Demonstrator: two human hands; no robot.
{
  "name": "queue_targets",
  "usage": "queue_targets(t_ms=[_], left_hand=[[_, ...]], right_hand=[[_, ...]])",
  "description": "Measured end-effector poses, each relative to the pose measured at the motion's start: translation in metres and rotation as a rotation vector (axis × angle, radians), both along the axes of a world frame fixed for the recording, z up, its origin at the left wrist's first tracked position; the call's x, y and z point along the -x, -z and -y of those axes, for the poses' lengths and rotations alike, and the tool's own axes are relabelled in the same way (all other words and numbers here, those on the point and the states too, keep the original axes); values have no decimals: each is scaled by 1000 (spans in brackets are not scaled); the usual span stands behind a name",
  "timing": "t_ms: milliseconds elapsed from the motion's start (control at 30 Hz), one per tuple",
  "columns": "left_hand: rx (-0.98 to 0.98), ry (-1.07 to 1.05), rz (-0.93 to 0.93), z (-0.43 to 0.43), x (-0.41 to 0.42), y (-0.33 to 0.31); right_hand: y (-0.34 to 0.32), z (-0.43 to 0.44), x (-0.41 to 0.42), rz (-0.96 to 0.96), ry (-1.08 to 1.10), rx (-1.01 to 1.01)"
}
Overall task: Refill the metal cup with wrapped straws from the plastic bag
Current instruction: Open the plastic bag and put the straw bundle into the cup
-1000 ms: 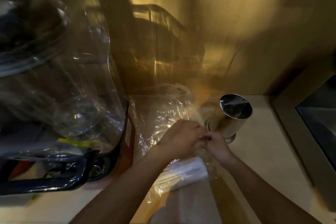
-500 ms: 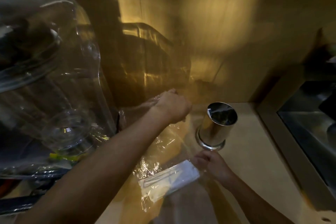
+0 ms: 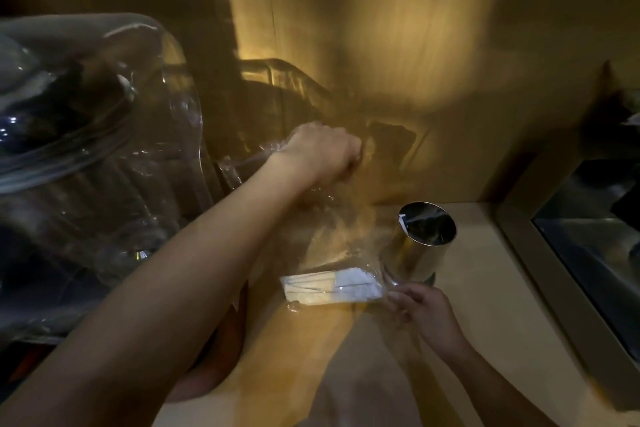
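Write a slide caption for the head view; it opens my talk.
Left hand lifts clear plastic bag; right hand pinches its end beside metal cup.

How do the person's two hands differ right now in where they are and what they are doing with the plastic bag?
The left hand is raised and far out near the back wall, closed in a fist on the top of the plastic bag; the right hand is low on the counter, close in, just in front of the metal cup. The left arm is stretched out; the right is bent in. Both grip the same bag, which holds the wrapped straws.
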State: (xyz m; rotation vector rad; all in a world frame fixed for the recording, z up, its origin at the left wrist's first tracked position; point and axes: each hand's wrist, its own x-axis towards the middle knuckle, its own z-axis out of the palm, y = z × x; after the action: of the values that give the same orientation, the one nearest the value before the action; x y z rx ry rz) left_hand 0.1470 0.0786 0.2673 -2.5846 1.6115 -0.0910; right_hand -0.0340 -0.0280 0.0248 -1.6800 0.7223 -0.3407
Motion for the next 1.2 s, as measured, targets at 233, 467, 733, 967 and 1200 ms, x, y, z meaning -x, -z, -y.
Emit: queue_targets(t_ms=[233, 467, 733, 967, 1200], left_hand=[[199, -10, 50, -5, -6, -20], [190, -26, -54, -7, -30, -8], [217, 66, -392, -1, -36, -11], [360, 181, -490, 22, -26, -11], [457, 283, -516, 61, -4, -43]], right_hand=[[-33, 17, -4, 131, 158, 68], [-63, 42, 10, 260, 317, 115], [-103, 56, 35, 370, 439, 74], [-138, 69, 60, 540, 524, -6], [-170, 95, 86, 763, 610, 18]])
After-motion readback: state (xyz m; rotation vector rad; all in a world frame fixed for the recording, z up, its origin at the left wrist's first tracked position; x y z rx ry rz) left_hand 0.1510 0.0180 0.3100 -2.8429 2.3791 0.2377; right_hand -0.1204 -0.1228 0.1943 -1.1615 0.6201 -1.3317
